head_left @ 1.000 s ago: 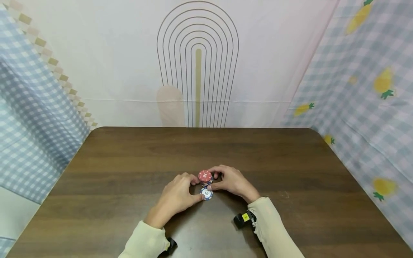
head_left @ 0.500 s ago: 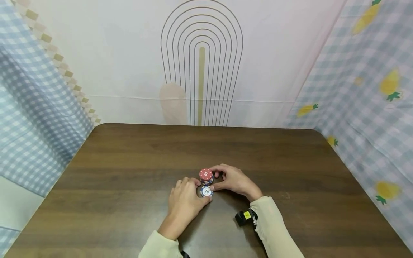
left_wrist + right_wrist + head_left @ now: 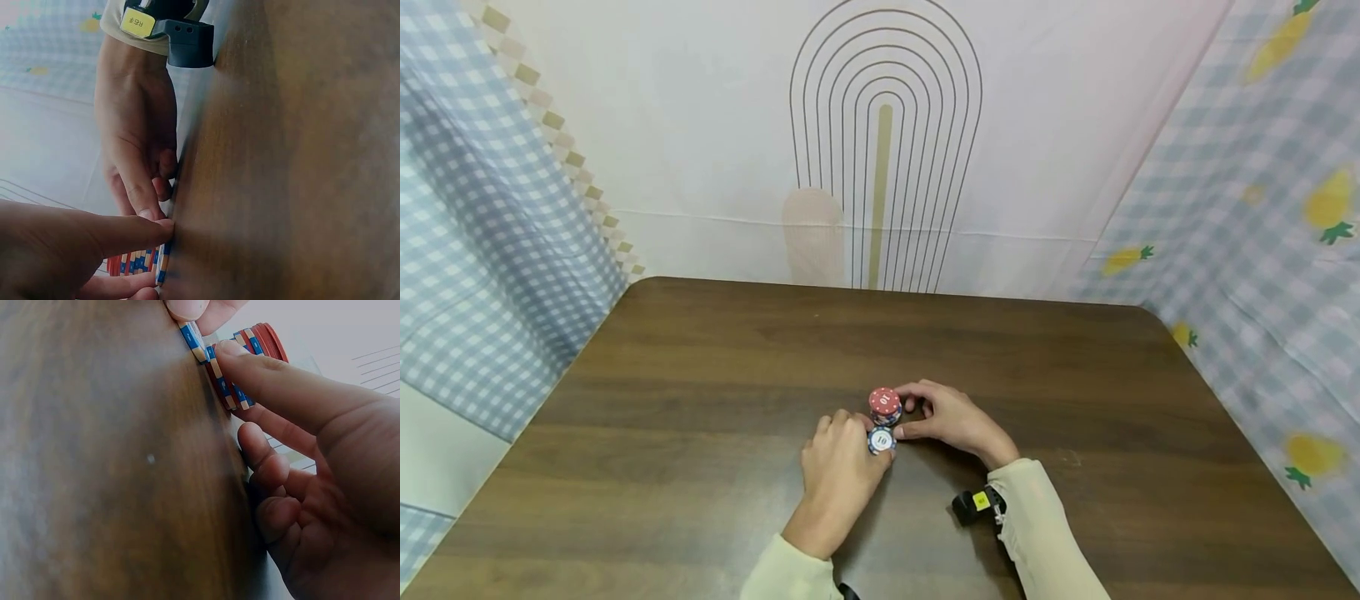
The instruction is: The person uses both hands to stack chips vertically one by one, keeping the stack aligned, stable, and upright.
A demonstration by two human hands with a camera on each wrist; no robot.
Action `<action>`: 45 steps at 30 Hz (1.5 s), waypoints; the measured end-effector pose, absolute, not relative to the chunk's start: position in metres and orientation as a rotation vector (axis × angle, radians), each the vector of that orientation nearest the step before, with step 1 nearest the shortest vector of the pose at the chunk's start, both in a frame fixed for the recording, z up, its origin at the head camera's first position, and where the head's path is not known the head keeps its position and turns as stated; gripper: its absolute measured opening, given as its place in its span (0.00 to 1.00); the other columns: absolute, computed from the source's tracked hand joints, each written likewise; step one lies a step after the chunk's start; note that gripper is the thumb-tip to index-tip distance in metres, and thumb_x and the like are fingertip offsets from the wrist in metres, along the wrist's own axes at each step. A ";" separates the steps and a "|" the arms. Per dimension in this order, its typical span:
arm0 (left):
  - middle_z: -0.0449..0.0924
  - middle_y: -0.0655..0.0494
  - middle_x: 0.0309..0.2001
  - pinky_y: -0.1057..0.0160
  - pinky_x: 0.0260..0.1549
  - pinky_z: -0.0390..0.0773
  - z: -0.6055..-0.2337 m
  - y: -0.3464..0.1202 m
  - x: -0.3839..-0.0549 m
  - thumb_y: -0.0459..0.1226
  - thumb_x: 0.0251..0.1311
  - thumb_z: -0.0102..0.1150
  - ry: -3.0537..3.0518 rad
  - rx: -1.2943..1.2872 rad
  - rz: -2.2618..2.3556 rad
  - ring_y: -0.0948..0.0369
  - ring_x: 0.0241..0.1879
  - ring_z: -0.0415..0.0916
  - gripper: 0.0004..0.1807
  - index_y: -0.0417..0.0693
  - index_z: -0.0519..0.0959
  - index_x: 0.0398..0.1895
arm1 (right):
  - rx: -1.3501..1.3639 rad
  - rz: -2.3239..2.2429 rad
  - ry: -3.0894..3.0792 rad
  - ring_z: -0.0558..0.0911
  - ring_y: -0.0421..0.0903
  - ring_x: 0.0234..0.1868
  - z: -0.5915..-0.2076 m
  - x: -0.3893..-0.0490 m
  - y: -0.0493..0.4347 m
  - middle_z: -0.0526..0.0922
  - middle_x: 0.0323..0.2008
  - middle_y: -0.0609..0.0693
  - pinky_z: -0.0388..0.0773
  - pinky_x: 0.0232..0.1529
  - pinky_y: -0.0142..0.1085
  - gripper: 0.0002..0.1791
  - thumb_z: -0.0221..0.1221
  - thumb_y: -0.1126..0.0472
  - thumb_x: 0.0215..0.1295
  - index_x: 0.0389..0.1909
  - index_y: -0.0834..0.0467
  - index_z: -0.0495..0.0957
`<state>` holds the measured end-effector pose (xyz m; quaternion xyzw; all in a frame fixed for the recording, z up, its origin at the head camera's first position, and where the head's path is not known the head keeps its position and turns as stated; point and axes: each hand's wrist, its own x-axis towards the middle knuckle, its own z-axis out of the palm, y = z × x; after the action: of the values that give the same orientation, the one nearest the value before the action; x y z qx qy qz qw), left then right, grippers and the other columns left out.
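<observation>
A short stack of poker chips [image 3: 885, 403], red on top with blue-and-white ones lower down, stands on the wooden table. Right in front of it lies one blue-and-white poker chip [image 3: 882, 440] marked 10, flat on the tabletop. My left hand [image 3: 841, 467] pinches this single chip, thumb at its near edge and fingers at its far left side. With thumb and index finger my right hand [image 3: 953, 418] holds the stack from the right; its other fingers curl loosely. In the right wrist view the stack [image 3: 269, 342] is partly hidden behind the right thumb.
The brown table [image 3: 700, 350] extends around both hands. A white cloth with arch lines [image 3: 715, 125] hangs behind its far edge. Checked cloths hang at the left [image 3: 497, 250] and right [image 3: 1247, 275]. A black wrist camera [image 3: 973, 505] sits on the right wrist.
My left hand has turned and moved right, its thumb going from the chip's left side to its near edge. The right hand keeps its place at the stack. The head view has shifted slightly.
</observation>
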<state>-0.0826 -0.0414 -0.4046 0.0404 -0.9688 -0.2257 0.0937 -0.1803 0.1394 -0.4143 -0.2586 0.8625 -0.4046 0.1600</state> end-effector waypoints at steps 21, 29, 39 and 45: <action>0.81 0.53 0.26 0.52 0.29 0.79 -0.406 -0.046 -0.092 0.47 0.40 0.80 -2.806 -0.177 -0.376 0.53 0.32 0.79 0.19 0.45 0.83 0.27 | -0.716 -1.116 2.501 0.73 0.43 0.36 -0.413 -0.181 0.144 0.79 0.39 0.47 0.71 0.39 0.34 0.27 0.78 0.54 0.58 0.57 0.55 0.85; 0.78 0.55 0.24 0.52 0.30 0.80 -0.403 -0.060 -0.097 0.48 0.42 0.77 -2.796 -0.267 -0.408 0.53 0.30 0.78 0.18 0.49 0.78 0.23 | -0.709 -1.085 2.496 0.74 0.42 0.37 -0.414 -0.181 0.143 0.79 0.40 0.46 0.71 0.39 0.34 0.28 0.78 0.51 0.58 0.58 0.55 0.84; 0.81 0.52 0.32 0.54 0.39 0.82 -0.395 -0.082 -0.106 0.44 0.42 0.77 -2.774 -0.308 -0.707 0.53 0.35 0.76 0.20 0.41 0.83 0.35 | -0.690 -1.089 2.505 0.73 0.42 0.36 -0.412 -0.180 0.143 0.80 0.40 0.46 0.71 0.39 0.34 0.29 0.78 0.50 0.58 0.59 0.55 0.84; 0.82 0.53 0.37 0.53 0.46 0.79 -0.391 -0.092 -0.115 0.42 0.44 0.79 -2.729 -0.283 -0.911 0.53 0.41 0.75 0.21 0.42 0.84 0.41 | -0.685 -1.090 2.508 0.73 0.41 0.36 -0.414 -0.179 0.142 0.80 0.40 0.45 0.71 0.39 0.34 0.28 0.78 0.50 0.58 0.58 0.54 0.84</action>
<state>-0.1153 -0.0921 -0.3907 -0.0971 -0.9365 -0.3128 0.1252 -0.1795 0.1423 -0.4138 -0.2400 0.8781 -0.3817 0.1604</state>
